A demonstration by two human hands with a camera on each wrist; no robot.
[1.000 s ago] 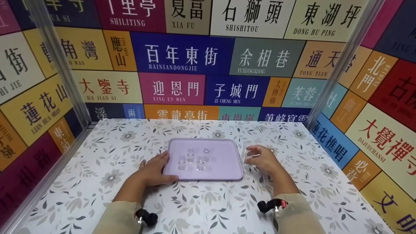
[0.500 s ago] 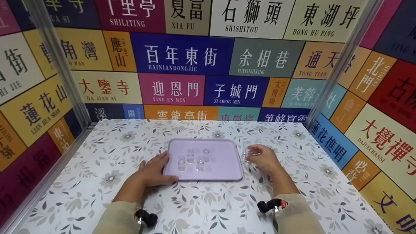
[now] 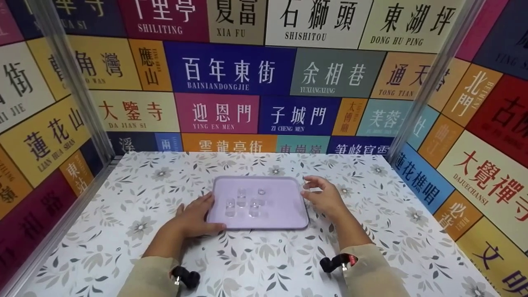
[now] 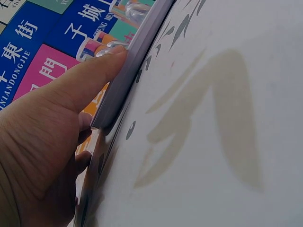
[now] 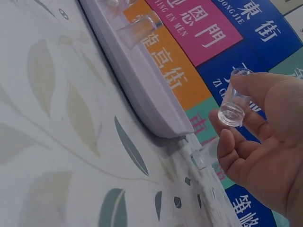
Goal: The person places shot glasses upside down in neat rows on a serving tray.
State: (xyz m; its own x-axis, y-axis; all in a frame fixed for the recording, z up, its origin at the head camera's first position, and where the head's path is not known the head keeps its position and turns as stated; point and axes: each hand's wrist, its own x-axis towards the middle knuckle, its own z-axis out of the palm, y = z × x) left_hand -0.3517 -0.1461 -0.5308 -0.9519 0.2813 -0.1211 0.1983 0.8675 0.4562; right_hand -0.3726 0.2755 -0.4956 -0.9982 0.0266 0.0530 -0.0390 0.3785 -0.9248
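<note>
A lilac tray lies on the table with several small clear shot glasses standing toward its left and middle. My left hand grips the tray's near left corner; in the left wrist view its thumb lies on the rim, and part of the other fingers is hidden. Just beyond the tray's right edge, my right hand is raised. The right wrist view shows it pinching a clear shot glass between thumb and fingers, tilted slightly. Behind its lower fingers, another clear glass is partly hidden.
A white floral cloth covers the table. Walls printed with coloured place-name signs rise behind and at both sides, with clear upright strips at the corners. The right part of the tray shows bare surface.
My right hand has lifted and moved left and away from me, up to the tray's right edge, with the shot glass in its grip. My left hand and the tray have stayed put.
</note>
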